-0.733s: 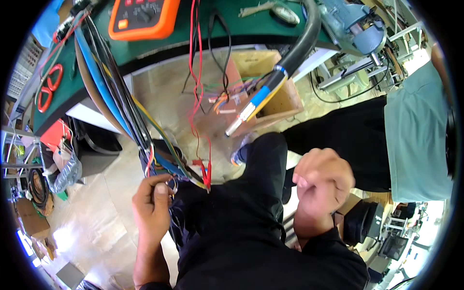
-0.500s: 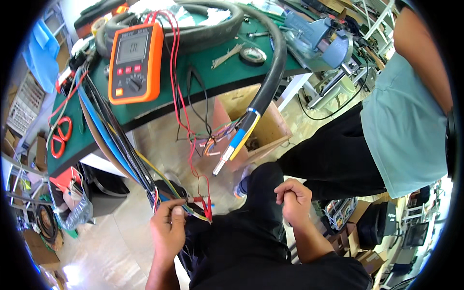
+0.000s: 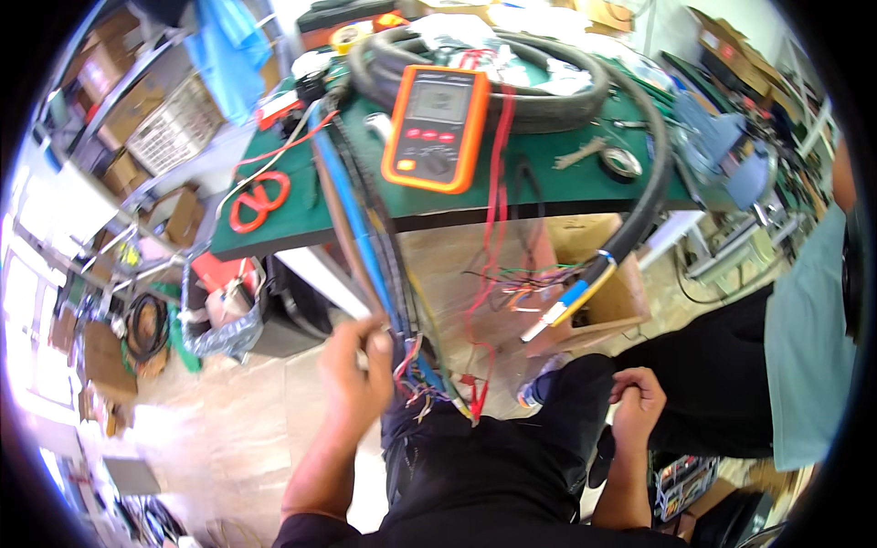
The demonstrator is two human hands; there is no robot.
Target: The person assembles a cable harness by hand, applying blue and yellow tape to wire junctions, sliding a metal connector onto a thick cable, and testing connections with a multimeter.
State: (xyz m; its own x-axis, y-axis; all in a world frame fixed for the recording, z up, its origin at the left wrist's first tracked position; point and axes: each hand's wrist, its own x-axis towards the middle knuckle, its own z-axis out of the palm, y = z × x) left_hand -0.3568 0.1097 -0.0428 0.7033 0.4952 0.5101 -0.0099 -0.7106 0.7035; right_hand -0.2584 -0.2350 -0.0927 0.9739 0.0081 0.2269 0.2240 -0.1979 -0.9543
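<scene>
My left hand (image 3: 358, 373) is closed around a bundle of blue, black and brown cables (image 3: 365, 239) that hangs down from the green workbench (image 3: 548, 178). The bundle's loose coloured wire ends (image 3: 429, 388) splay out just right of that hand. My right hand (image 3: 637, 402) rests on my dark trouser leg with its fingers curled and nothing in it. An orange multimeter (image 3: 437, 128) lies on the bench, and its red leads (image 3: 484, 310) drop toward the wire ends. A thick black cable (image 3: 639, 215) curves off the bench and ends in stripped coloured cores (image 3: 557, 306).
Another person in a pale green shirt (image 3: 808, 347) and dark trousers stands close on the right. Red-handled scissors (image 3: 256, 201) lie on the bench's left end. A cardboard box (image 3: 598, 274) sits under the bench. Shelving and clutter (image 3: 137, 301) fill the left side.
The view has tilted up toward the bench. My left hand has risen higher along the cable bundle. My right hand has stayed on my leg.
</scene>
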